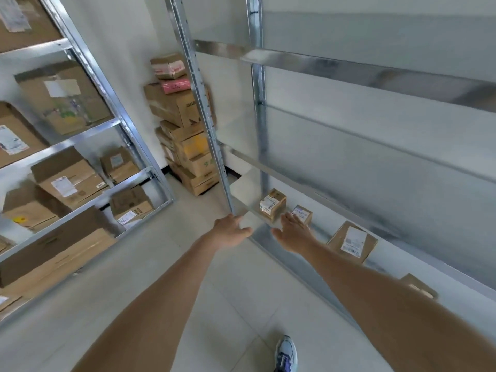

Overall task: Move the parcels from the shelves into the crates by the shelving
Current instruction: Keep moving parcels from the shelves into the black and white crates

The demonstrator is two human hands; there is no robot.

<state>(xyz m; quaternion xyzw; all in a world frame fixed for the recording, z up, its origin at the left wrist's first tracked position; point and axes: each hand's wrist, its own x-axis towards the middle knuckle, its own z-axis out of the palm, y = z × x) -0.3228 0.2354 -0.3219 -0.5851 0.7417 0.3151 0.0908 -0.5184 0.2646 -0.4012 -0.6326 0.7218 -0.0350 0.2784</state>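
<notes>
Both hands are empty and spread open, the left hand point(230, 230) by the shelf upright point(214, 157), the right hand point(292, 234) just before two small cardboard parcels point(272, 204) on the bottom shelf point(257, 232). A one-sided grab could tip or push them back. They look light, with white labels; no crate is in view.

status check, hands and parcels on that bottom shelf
Both hands open and empty: left hand by the shelf upright, right hand reaching at the second small parcel. First small parcel untouched beside it. No crate in view.
</notes>
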